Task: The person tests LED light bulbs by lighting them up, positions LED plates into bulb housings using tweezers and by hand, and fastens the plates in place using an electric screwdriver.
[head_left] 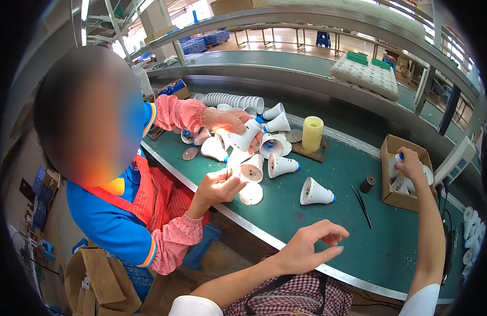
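Note:
My left hand is over the front edge of the green table, fingers apart and holding nothing. A white cone-shaped lamp housing with a blue tip lies on its side beyond it. At the right, my right hand reaches into a cardboard box and grips a white housing with a blue end. Other white parts sit in the box under that hand. Black tweezers and a small dark cylinder lie to the left of the box.
At the left a co-worker in pink sleeves holds a white housing. Several housings lie around the co-worker's hands. A yellow cylinder stands on a plate behind. A power strip is at the right, near more white parts.

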Demonstrator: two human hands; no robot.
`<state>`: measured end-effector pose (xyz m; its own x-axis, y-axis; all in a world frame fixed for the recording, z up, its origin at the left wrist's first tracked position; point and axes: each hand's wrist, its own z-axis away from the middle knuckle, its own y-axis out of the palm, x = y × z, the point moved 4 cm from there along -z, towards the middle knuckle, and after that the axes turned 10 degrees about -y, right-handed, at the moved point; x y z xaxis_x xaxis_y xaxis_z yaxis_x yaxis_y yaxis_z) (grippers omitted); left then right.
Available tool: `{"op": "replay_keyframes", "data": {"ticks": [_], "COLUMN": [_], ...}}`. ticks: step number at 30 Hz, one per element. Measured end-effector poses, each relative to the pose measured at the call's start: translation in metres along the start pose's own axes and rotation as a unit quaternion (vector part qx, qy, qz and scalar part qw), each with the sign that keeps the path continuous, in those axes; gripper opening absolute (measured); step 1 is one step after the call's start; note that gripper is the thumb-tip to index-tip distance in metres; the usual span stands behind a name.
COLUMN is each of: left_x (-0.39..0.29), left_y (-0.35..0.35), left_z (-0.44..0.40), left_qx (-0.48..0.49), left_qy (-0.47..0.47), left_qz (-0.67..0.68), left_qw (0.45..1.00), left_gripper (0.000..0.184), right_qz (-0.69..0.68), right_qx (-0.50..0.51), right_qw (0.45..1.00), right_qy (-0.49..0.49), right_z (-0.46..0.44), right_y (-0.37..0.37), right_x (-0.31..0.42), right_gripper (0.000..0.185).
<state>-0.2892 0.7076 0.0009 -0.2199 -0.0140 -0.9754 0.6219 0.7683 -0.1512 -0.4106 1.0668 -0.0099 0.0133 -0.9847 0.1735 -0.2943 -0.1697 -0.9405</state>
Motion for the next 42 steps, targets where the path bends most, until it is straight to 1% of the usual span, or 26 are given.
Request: {"op": "replay_keyframes", "data": {"ticks": [2, 3, 4, 5, 6, 7, 8, 9, 10, 12, 13, 15, 16, 18, 20, 21, 22, 23, 24, 26, 27, 29, 34, 36, 38, 42], "left_x": [-0.036, -0.055, -0.009, -0.040, -0.016, 0.018, 0.064, 0.067, 0.061, 0.029, 0.011, -0.025, -0.041, -0.069, -0.093, -0.102, -0.119, -0.124, -0.121, -0.114, -0.113, -0.114, -0.107, -0.104, -0.100, -0.090], "left_y": [-0.004, -0.008, 0.003, -0.133, -0.168, -0.187, -0.182, -0.181, -0.175, -0.149, -0.132, -0.091, -0.070, -0.032, 0.004, 0.017, 0.026, 0.028, 0.035, 0.049, 0.050, 0.052, 0.094, 0.106, 0.108, 0.090], "left_z": [0.014, 0.026, 0.080, 0.021, 0.012, 0.005, 0.017, 0.017, 0.011, 0.017, 0.021, 0.028, 0.028, 0.038, 0.057, 0.062, 0.062, 0.057, 0.049, 0.038, 0.038, 0.035, 0.021, 0.020, 0.017, 0.014], "left_qx": [-0.026, -0.007, 0.024, -0.005, -0.038, -0.082, -0.136, -0.114, -0.109, -0.113, -0.117, -0.120, -0.118, -0.107, -0.086, -0.074, -0.061, -0.019, -0.014, 0.090, 0.174, 0.182, 0.266, 0.282, 0.282, 0.240], "left_qy": [0.108, 0.219, 0.220, 0.232, 0.246, 0.255, 0.250, 0.235, 0.245, 0.307, 0.333, 0.380, 0.396, 0.406, 0.385, 0.367, 0.357, 0.380, 0.386, 0.345, 0.285, 0.288, 0.267, 0.253, 0.244, 0.209], "left_qz": [0.021, -0.017, -0.004, -0.258, -0.490, -0.685, -0.834, -0.855, -0.851, -0.738, -0.672, -0.522, -0.440, -0.268, -0.076, 0.030, 0.143, 0.151, 0.164, 0.271, 0.253, 0.249, 0.287, 0.284, 0.255, 0.161], "left_qw": [0.994, 0.976, 0.975, 0.938, 0.836, 0.677, 0.472, 0.449, 0.452, 0.590, 0.651, 0.754, 0.797, 0.867, 0.916, 0.927, 0.921, 0.912, 0.908, 0.894, 0.908, 0.907, 0.881, 0.881, 0.892, 0.934], "left_gripper": [0.020, 0.026, 0.026, 0.018, 0.011, 0.009, 0.015, 0.006, 0.006, 0.005, 0.005, 0.006, 0.006, 0.008, 0.010, 0.011, 0.013, 0.013, 0.013, 0.009, 0.018, 0.018, 0.018, 0.018, 0.019, 0.020], "right_qz": [-0.003, -0.001, -0.008, -0.026, -0.062, -0.088, -0.106, -0.142, -0.138, -0.187, -0.188, -0.199, -0.200, -0.211, -0.205, -0.213, -0.205, -0.207, -0.204, -0.199, -0.206, -0.169, -0.021, -0.019, 0.052, 0.200], "right_qx": [-0.045, -0.080, -0.115, -0.151, -0.141, -0.139, -0.125, -0.114, -0.116, -0.106, -0.111, -0.160, -0.163, -0.157, -0.154, -0.160, -0.172, -0.179, -0.180, -0.181, -0.180, -0.192, -0.217, -0.227, -0.160, -0.054], "right_qw": [0.999, 0.996, 0.992, 0.983, 0.982, 0.980, 0.980, 0.976, 0.978, 0.968, 0.967, 0.945, 0.944, 0.946, 0.949, 0.945, 0.942, 0.939, 0.942, 0.948, 0.945, 0.962, 0.976, 0.965, 0.971, 0.960], "right_qy": [-0.016, -0.028, -0.055, -0.103, -0.106, -0.111, -0.110, -0.118, -0.106, -0.130, -0.130, -0.206, -0.206, -0.187, -0.181, -0.190, -0.203, -0.210, -0.198, -0.167, -0.177, -0.101, 0.013, 0.129, 0.170, 0.188], "right_z": [0.005, 0.009, 0.013, 0.019, 0.028, 0.040, 0.049, 0.058, 0.067, 0.084, 0.092, 0.106, 0.112, 0.127, 0.142, 0.152, 0.157, 0.166, 0.175, 0.193, 0.201, 0.220, 0.260, 0.279, 0.305, 0.342], "right_y": [-0.001, -0.004, -0.007, -0.010, -0.019, -0.032, -0.032, -0.035, -0.039, -0.040, -0.037, -0.038, -0.040, -0.043, -0.041, -0.042, -0.048, -0.050, -0.051, -0.049, -0.048, -0.054, -0.093, -0.106, -0.106, -0.069], "right_x": [0.001, 0.006, 0.011, 0.017, 0.034, 0.055, 0.067, 0.080, 0.089, 0.113, 0.119, 0.135, 0.138, 0.148, 0.154, 0.159, 0.160, 0.160, 0.160, 0.150, 0.147, 0.123, 0.046, -0.002, -0.051, -0.115], "right_gripper": [0.045, 0.046, 0.045, 0.046, 0.042, 0.039, 0.039, 0.034, 0.034, 0.021, 0.021, 0.016, 0.016, 0.014, 0.013, 0.013, 0.013, 0.013, 0.013, 0.013, 0.013, 0.012, 0.013, 0.013, 0.019, 0.045]}}
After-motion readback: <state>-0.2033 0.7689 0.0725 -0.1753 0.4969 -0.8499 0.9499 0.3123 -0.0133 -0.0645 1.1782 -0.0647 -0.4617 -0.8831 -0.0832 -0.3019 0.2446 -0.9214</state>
